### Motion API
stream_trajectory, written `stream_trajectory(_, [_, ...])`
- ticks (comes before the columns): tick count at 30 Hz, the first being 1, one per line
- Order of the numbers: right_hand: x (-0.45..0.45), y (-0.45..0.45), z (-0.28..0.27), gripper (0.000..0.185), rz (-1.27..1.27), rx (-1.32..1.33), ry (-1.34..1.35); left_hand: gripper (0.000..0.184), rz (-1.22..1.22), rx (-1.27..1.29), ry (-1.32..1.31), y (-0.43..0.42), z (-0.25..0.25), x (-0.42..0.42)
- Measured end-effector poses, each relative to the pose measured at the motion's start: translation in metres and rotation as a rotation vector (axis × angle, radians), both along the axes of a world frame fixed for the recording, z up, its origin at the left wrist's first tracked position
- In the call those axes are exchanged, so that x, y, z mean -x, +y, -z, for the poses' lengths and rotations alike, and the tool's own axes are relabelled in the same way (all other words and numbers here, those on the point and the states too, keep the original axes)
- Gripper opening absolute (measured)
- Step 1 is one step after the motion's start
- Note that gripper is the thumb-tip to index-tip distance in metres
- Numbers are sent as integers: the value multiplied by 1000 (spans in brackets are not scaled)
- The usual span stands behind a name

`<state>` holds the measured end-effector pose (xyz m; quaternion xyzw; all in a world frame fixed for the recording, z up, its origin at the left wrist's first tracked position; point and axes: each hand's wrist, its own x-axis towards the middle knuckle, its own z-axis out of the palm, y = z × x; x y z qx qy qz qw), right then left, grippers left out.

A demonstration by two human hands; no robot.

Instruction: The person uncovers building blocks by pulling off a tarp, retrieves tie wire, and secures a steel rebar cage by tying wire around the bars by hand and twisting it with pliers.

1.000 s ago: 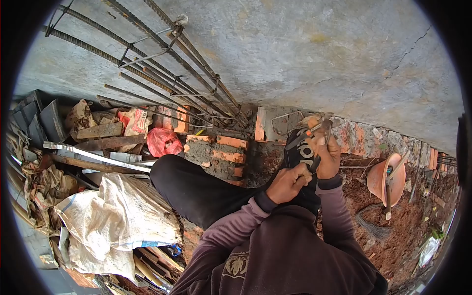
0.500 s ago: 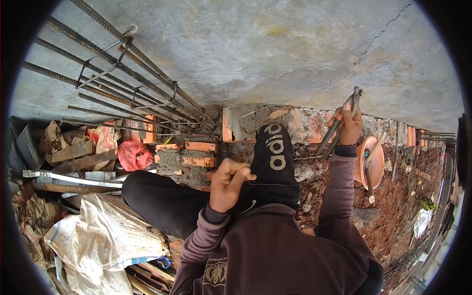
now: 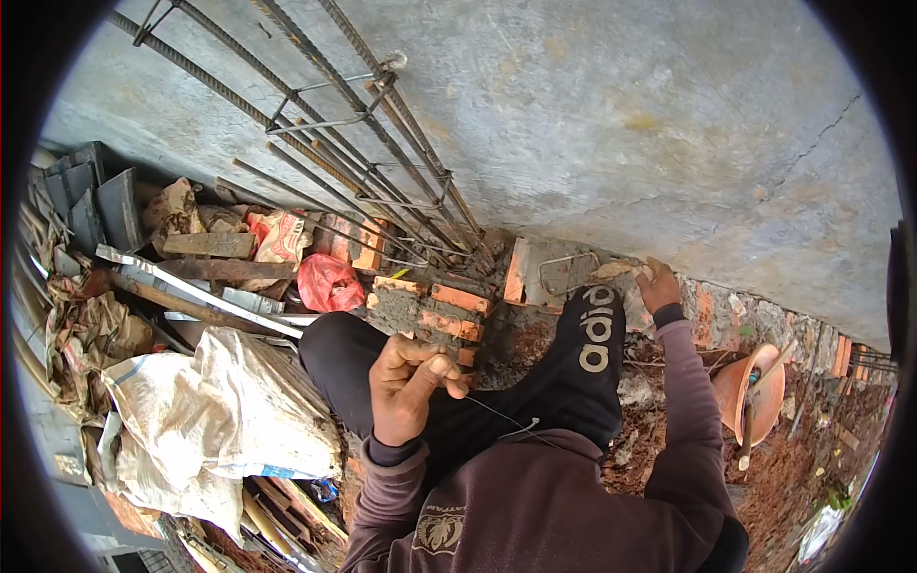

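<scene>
left hand (image 3: 406,387) at 7 o'clock, fingertips pinched on wire (image 3: 495,411): thin, dark, slightly bowed, trailing toward 4 o'clock across pants (image 3: 549,382). right hand (image 3: 659,286) at 3 o'clock, half-curled, can't tell if holding anything. rebar (image 3: 411,121) at 11.

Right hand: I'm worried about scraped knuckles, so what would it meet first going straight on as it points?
Most likely the grey wall, straight ahead of the right hand in the picture; the gap between them is hard to judge from this view.
</scene>
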<state>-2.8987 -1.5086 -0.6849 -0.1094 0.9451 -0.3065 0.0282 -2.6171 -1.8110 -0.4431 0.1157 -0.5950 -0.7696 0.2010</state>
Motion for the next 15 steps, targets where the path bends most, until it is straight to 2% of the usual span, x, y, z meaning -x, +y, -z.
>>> stream_trajectory(2, [-43,-61,-113,36,-303,622,-328,5,74,-48,-13,10,10,11])
stream_trajectory(3, [-68,-83,-159,31,-509,755,-405,4,127,-88,-9,17,13,15])
stream_trajectory(4, [-88,-98,-178,31,-676,784,-380,4,167,-39,14,24,12,23])
stream_trajectory(5, [-109,-113,-205,30,-736,854,-394,5,201,-60,9,29,10,28])
stream_trajectory(6, [-116,-121,-213,29,-834,877,-369,5,210,-106,-11,31,11,32])
stream_trajectory(9, [-135,-145,-217,27,-656,1220,-599,5,208,-264,23,29,17,40])
stream_trajectory(12, [-135,-157,-224,24,-554,1271,-591,6,212,-385,4,23,24,45])
stream_trajectory(15, [-131,-161,-226,22,-615,1202,-517,9,229,-533,-20,21,29,48])
